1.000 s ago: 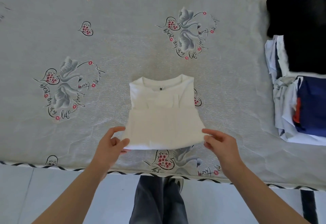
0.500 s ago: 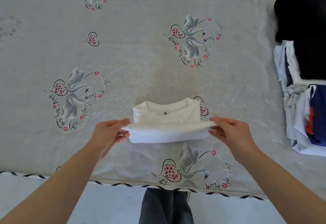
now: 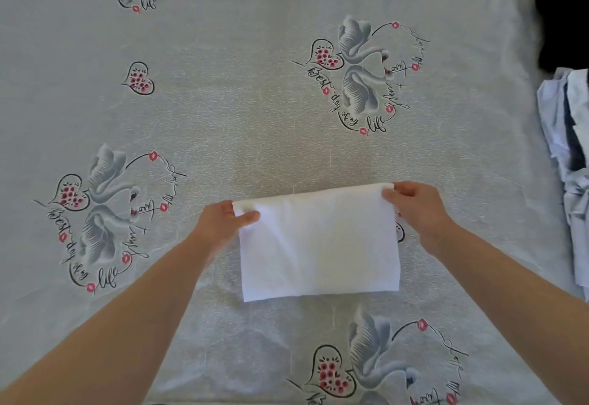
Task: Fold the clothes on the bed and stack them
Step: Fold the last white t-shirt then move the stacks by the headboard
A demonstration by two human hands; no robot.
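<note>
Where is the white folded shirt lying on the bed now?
In the head view the white folded shirt lies on the bed sheet slightly right of centre, its far corners pinched by the left hand and the right hand.

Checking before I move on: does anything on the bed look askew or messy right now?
The white folded shirt lies square, its far corners pinched by the left hand and right hand. Odd spot: the pale blue clothes at the right edge lie crumpled and unfolded beside a black garment.

A white shirt (image 3: 318, 245) lies folded into a flat rectangle, lower centre of frame. More clothes (image 3: 570, 137) sit piled at the right edge.
</note>
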